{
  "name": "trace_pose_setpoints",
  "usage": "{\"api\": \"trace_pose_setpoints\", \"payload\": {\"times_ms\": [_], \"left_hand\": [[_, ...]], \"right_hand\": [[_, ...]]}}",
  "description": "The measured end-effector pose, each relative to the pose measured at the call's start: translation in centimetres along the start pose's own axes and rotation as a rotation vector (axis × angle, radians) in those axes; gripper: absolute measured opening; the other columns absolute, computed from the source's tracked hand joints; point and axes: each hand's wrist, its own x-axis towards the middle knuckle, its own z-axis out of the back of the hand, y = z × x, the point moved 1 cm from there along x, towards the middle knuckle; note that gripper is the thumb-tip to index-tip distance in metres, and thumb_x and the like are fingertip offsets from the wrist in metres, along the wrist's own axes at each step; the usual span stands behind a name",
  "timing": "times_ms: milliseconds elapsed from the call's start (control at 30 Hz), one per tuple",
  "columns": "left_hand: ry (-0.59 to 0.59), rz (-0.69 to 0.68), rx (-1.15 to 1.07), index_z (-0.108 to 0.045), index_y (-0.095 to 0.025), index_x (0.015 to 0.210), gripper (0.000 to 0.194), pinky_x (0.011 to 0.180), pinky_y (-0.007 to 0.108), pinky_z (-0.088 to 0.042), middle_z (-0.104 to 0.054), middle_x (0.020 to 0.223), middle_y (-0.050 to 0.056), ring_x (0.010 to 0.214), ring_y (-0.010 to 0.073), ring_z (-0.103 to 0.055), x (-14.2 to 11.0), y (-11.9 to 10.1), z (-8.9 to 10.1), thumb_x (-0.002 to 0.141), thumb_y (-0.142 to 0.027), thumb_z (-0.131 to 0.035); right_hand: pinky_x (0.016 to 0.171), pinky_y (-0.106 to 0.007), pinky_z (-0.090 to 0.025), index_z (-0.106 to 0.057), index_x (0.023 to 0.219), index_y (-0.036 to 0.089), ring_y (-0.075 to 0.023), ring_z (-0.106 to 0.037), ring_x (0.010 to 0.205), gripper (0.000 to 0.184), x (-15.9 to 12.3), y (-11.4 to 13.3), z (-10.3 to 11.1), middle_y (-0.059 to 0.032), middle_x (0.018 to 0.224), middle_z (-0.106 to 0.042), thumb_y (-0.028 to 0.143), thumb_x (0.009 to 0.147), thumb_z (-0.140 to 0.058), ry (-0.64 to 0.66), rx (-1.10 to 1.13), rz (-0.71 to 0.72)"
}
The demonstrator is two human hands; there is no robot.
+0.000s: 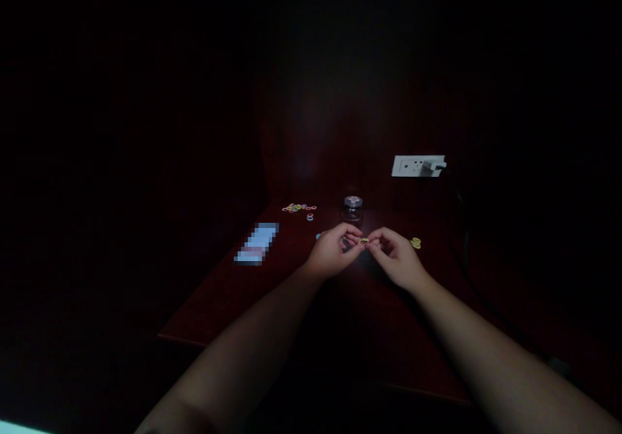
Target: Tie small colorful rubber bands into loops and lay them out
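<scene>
Over the middle of the dark red table (291, 298), my left hand (334, 249) and my right hand (398, 259) meet at the fingertips. Both pinch a small yellow hair tie (363, 241) between them. Just right of my right hand lie several yellow hair ties (415, 243). Something small and blue (319, 236) shows at the back edge of my left hand, mostly hidden by it. A clear jar with a lid (352, 208) stands behind my hands. A dark patch under my fingers is too dim to make out.
Several mixed-colour hair ties (297, 208) are spread at the back left, with a couple more (310, 216) nearer. A blurred-out bright rectangle, perhaps a phone (257, 244), lies at the left. A wall socket (418, 166) holds a plug, and its dark cable (466, 246) runs down the right side.
</scene>
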Motion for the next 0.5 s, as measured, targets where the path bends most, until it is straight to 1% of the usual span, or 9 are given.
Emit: {"api": "trace_pose_setpoints", "payload": {"times_ms": [133,300,500], "left_hand": [[0.004,-0.017,0.0,-0.061,-0.015,0.093,0.02,0.061,0.019,-0.046,-0.069,0.084,0.003,0.071,0.0099,-0.062,0.02,0.02,0.01,0.075,-0.023,-0.066],[-0.006,-0.014,0.0,-0.062,-0.015,0.093,0.02,0.061,0.019,-0.047,-0.069,0.085,0.004,0.072,0.0102,-0.063,0.02,-0.14,0.06,0.074,-0.022,-0.066],[0.001,-0.042,0.049,-0.063,-0.015,0.093,0.019,0.063,0.02,-0.047,-0.069,0.085,0.004,0.074,0.0109,-0.063,0.03,-0.24,0.21,0.074,-0.019,-0.064]], "right_hand": [[0.055,-0.026,-0.04,-0.057,0.08,0.018,-0.0132,-0.049,0.059,0.014,0.0,-0.17,0.04,-0.0003,0.067,-0.054,0.031,0.083,-0.058,-0.011,-0.027,0.018],[0.055,-0.026,-0.041,-0.058,0.082,0.018,-0.0135,-0.051,0.06,0.013,-0.06,-0.33,0.09,-0.0007,0.068,-0.055,0.031,0.084,-0.057,0.003,-0.049,0.035],[0.056,-0.025,-0.042,-0.059,0.084,0.018,-0.0132,-0.05,0.061,0.014,-0.09,-0.08,-0.03,-0.0006,0.068,-0.055,0.032,0.081,-0.062,0.015,-0.053,0.054]]}}
